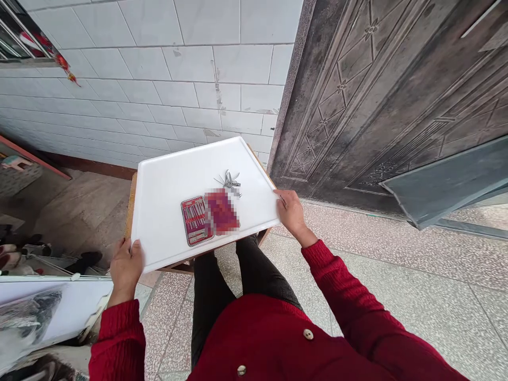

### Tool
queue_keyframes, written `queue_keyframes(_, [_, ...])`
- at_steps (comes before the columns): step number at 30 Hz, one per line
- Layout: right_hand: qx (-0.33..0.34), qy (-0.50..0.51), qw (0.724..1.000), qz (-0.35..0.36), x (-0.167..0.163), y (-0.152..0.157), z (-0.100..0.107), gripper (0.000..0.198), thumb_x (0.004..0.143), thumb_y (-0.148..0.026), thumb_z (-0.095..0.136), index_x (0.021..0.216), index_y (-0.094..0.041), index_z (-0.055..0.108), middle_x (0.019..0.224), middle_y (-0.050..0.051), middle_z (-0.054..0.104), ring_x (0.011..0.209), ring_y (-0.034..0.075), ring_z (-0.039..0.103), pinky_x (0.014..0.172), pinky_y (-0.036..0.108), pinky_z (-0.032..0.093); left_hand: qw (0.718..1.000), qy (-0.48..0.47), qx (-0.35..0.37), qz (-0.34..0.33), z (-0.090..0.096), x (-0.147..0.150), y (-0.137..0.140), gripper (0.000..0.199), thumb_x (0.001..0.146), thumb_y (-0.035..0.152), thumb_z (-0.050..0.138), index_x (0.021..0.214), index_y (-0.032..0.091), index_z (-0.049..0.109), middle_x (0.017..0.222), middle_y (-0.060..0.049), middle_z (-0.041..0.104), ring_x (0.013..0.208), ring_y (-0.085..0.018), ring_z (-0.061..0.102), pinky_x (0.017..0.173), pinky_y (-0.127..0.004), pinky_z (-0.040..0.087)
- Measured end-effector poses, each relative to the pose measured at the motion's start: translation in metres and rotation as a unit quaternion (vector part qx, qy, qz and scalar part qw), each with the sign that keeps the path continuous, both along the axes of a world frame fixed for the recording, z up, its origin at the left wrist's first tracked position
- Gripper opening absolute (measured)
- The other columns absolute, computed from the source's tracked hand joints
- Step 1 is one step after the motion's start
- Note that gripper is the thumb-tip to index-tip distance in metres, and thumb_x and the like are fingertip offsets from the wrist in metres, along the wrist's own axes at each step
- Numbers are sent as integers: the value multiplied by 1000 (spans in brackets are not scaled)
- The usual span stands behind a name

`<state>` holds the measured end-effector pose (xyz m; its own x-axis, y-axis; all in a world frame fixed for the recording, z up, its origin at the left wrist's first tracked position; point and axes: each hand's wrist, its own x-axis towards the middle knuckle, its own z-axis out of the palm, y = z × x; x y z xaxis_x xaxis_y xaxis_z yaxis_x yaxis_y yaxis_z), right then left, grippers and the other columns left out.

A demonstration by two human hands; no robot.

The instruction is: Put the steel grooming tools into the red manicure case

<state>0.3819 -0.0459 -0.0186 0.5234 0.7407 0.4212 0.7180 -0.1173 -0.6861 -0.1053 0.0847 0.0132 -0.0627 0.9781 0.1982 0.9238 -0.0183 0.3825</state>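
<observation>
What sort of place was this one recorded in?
Probably a home's entryway or porch, judging by the dark embossed door, the white tiled wall and the speckled terrazzo-like floor.

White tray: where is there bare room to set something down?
Bare on the white tray: left of the tool case toward the left hand; beyond the metal tools to the far rim; and between the metal tools and the right hand. Crowded: around those tools, the tool case and the pixelated red panel.

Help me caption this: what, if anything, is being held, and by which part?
White tray: left hand holds its left edge, right hand its right edge, each by the near corner.
</observation>
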Motion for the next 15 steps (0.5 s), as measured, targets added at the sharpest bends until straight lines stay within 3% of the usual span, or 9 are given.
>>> queue_keyframes(5, [18,7,1000,3,0,-2,-1,41,92,-20,45,124,-15,71,115,15,63,115,29,58,105,49,49,1000,-9,3,-12,9,7,-12,56,98,45,34,130,9,65,146,-25,57,136,-41,55,114,-57,46])
queue_keyframes(8, [19,11,1000,0,0,-1,-2,40,91,-20,46,122,-18,71,116,14,64,115,29,58,105,49,49,994,22,93,-58,15,15,-17,54,100,44,38,132,10,63,155,-25,49,147,-42,44,123,-60,33])
queue_keyframes(10, [17,14,1000,-2,0,1,-2,40,90,-20,46,122,-18,71,116,14,64,113,29,59,104,49,49,988,14,106,-111,18,27,-14,49,100,42,39,132,15,64,155,-19,51,147,-37,44,124,-57,34])
queue_keyframes(15, [17,15,1000,5,2,2,-3,41,90,-22,46,122,-18,71,115,14,64,110,28,59,101,48,51,962,0,28,-272,30,78,21,47,99,41,40,130,17,65,148,-13,59,137,-28,55,119,-44,42])
